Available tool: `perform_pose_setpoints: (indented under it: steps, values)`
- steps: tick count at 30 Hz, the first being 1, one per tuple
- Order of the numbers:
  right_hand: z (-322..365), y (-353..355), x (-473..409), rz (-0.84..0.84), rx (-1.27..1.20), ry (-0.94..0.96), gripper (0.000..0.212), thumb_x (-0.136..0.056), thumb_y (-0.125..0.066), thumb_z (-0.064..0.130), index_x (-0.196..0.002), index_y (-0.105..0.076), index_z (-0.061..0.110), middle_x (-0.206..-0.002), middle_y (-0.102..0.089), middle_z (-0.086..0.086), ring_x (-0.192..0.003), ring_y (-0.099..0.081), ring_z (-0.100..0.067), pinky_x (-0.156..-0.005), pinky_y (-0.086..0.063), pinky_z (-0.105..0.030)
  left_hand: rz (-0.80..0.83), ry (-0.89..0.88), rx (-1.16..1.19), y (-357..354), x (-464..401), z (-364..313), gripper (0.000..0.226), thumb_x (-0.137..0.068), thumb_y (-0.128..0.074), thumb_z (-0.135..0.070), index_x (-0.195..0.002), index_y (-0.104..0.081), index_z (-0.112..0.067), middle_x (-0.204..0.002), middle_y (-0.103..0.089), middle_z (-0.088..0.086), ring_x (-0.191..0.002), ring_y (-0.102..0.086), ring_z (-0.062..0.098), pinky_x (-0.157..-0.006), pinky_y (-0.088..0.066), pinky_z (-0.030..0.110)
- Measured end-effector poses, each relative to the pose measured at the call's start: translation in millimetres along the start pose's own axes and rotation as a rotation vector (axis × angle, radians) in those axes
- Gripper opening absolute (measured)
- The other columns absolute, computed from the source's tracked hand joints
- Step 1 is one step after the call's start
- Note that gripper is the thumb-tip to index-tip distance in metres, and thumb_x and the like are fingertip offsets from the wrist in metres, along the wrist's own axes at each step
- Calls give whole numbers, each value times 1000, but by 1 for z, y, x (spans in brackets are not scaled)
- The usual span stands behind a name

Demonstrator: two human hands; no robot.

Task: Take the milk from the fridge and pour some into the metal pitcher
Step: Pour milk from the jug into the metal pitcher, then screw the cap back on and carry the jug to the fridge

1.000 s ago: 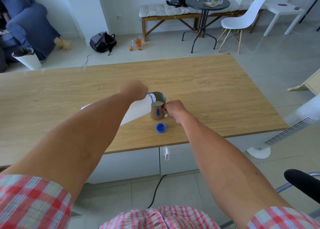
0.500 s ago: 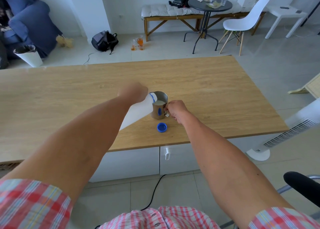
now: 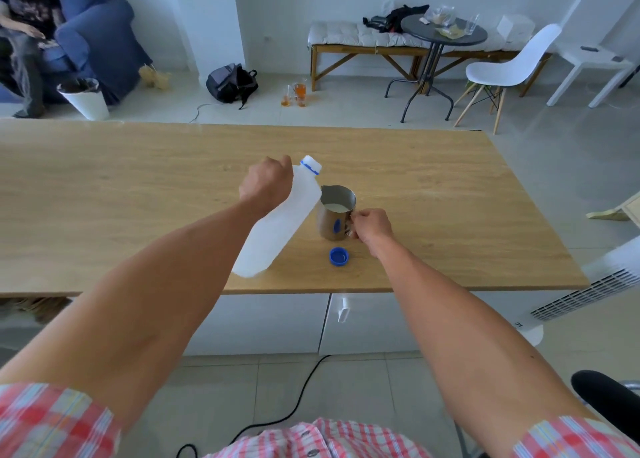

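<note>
White milk shows inside the metal pitcher [image 3: 336,217], which stands near the table's [image 3: 450,194] front edge. My right hand [image 3: 372,225] pinches its handle; my left hand [image 3: 266,185] grips the open milk bottle [image 3: 280,225], tilted neck-up just beside it. Swinging the bottle carelessly could knock the pitcher or dribble milk near the blue cap [image 3: 339,256].

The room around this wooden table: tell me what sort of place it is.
Probably a lived-in apartment living room or casual home studio: a blue armchair, a cushioned wooden bench along the wall, and a small round cafe table with a white chair.
</note>
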State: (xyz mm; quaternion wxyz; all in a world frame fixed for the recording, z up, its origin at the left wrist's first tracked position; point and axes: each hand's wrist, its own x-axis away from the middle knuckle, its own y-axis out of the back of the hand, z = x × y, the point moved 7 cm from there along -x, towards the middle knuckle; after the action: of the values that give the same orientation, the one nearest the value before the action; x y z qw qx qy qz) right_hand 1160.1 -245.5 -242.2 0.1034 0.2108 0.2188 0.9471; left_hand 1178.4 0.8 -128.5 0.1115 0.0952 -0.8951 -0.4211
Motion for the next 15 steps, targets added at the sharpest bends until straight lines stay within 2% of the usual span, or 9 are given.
perform_pose_setpoints:
  steps: [3, 5, 7, 10, 13, 15]
  values:
    - [-7, -1, 15, -74, -19, 63, 30, -102, -47, 28, -112, -63, 5, -107, -70, -13, -80, -65, -23, -63, -48, -30, -110, 75, 228, 16, 2, 13, 40, -100, -31, -34, -69, -38, -11, -71, -45, 4, -61, -40, 24, -60, -32, 34]
    - [-16, -3, 30, -111, -47, 72, 36, -101, -47, 40, -123, -52, 12, -122, -56, -5, -95, -61, -25, -77, -49, -38, -162, 88, 373, 20, 3, 22, 37, -98, -32, -32, -66, -27, -14, -66, -35, 1, -57, -29, 21, -54, -24, 33]
    - [-30, -6, 42, -156, -59, 67, 35, -96, -49, 44, -119, -45, 19, -124, -52, -2, -95, -60, -23, -85, -53, -46, -192, 77, 501, 20, 4, 31, 32, -95, -32, -31, -68, -23, -16, -66, -29, 1, -58, -23, 19, -54, -20, 31]
    - [-50, -14, 51, -120, 21, 39, 36, -89, -59, 37, -116, -42, 21, -122, -49, 1, -90, -58, -17, -86, -55, -46, -210, 41, 658, 16, 10, 41, 28, -91, -32, -30, -67, -21, -19, -64, -25, 4, -56, -20, 17, -51, -18, 31]
    - [-63, -29, 48, -24, 164, 23, 63, -82, -72, 39, -134, -44, 15, -117, -37, 4, -98, -59, -20, -82, -55, -41, -232, 27, 734, 11, 16, 52, 32, -93, -33, -26, -62, -27, -16, -66, -30, 11, -61, -24, 21, -54, -19, 34]
    - [-63, -35, 46, -31, 255, 38, 75, -78, -77, 47, -137, -46, 15, -118, -40, 1, -105, -58, -24, -77, -52, -37, -252, 24, 760, 8, 19, 59, 32, -93, -33, -24, -64, -34, -10, -68, -34, 10, -65, -26, 23, -55, -20, 36]
